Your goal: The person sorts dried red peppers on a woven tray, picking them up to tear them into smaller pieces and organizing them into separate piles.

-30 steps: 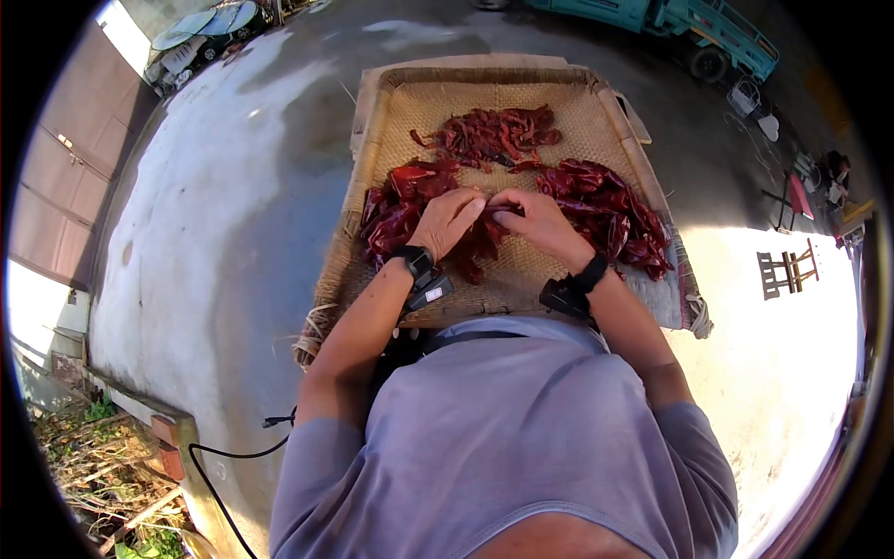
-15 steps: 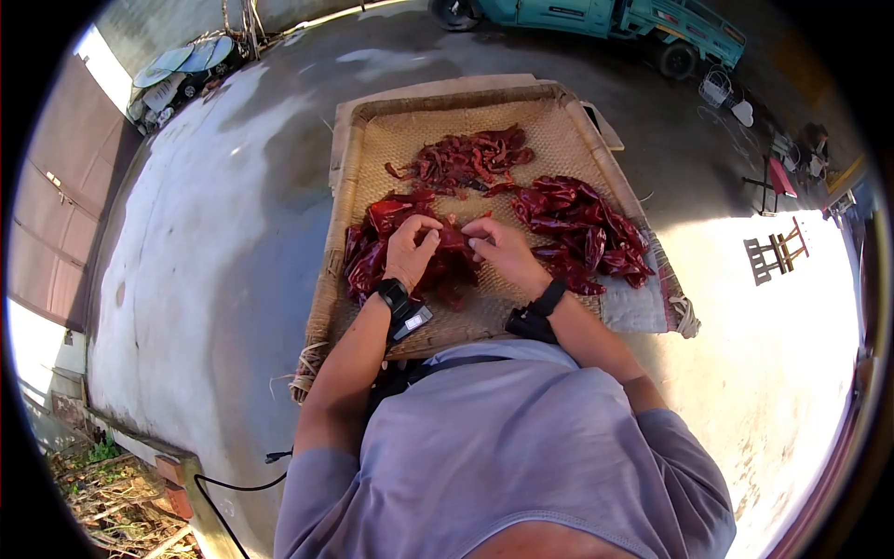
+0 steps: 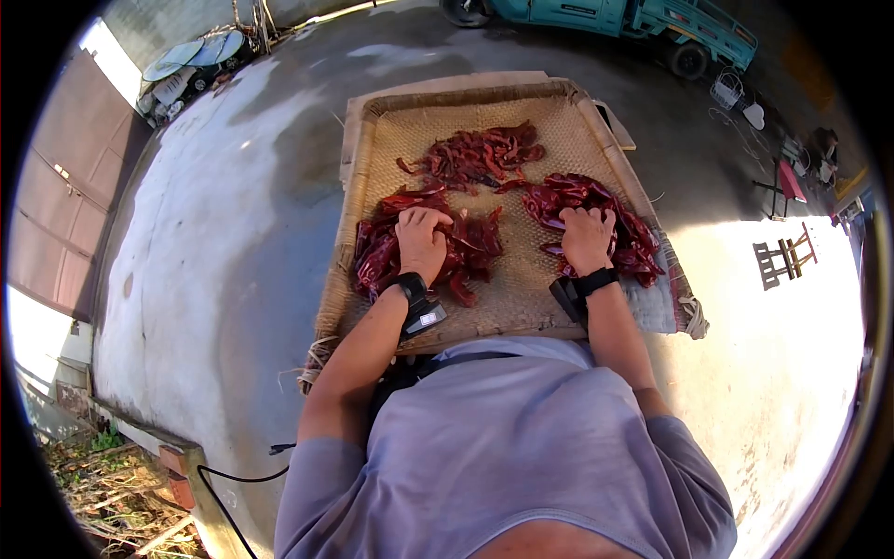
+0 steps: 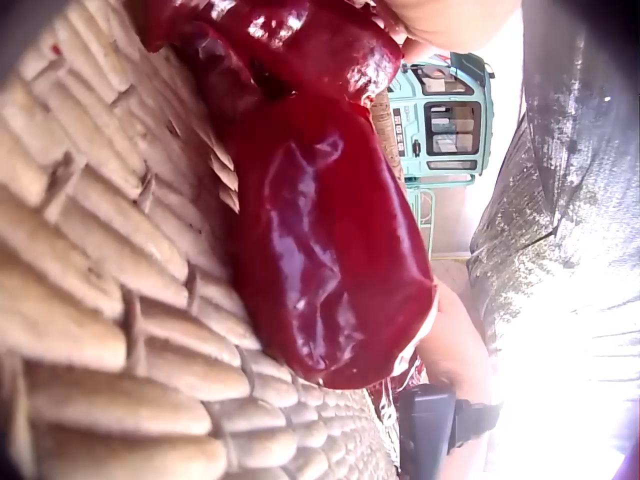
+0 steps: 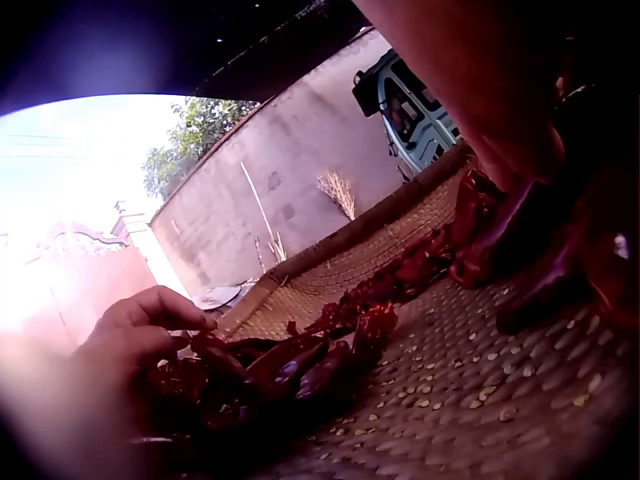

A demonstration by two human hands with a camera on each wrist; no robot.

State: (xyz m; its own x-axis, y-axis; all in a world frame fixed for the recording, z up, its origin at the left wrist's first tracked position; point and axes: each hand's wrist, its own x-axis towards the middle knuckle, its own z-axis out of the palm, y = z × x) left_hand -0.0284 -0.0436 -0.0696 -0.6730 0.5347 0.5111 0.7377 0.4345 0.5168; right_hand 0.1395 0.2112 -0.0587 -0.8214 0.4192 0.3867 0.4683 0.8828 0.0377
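Observation:
Deep-red peppers lie in piles on a woven tray (image 3: 521, 312). Over the left pile (image 3: 480, 244) in the head view, my left hand (image 3: 422, 244) has bent fingers at a pepper; the right wrist view shows this hand (image 5: 140, 335) pinching a red piece. My right hand (image 3: 587, 240) reaches down into the right pile (image 3: 638, 252), its fingers curled round a glossy pepper (image 5: 510, 225), the fingertips partly hidden. A large shiny pepper (image 4: 325, 240) fills the middle of the left wrist view, below part of the left hand (image 4: 460, 20).
A third pile of darker, shrivelled peppers (image 3: 480, 154) lies toward the tray's far side. Small pale seeds (image 5: 485, 392) dot the weave. Beyond stand a teal vehicle (image 3: 596, 14), a small rack (image 3: 782, 264) and a wall (image 5: 285, 150).
My hands were together over the left pile and have parted. The right hand has moved right onto the right pile; the left has stayed over the left pile.

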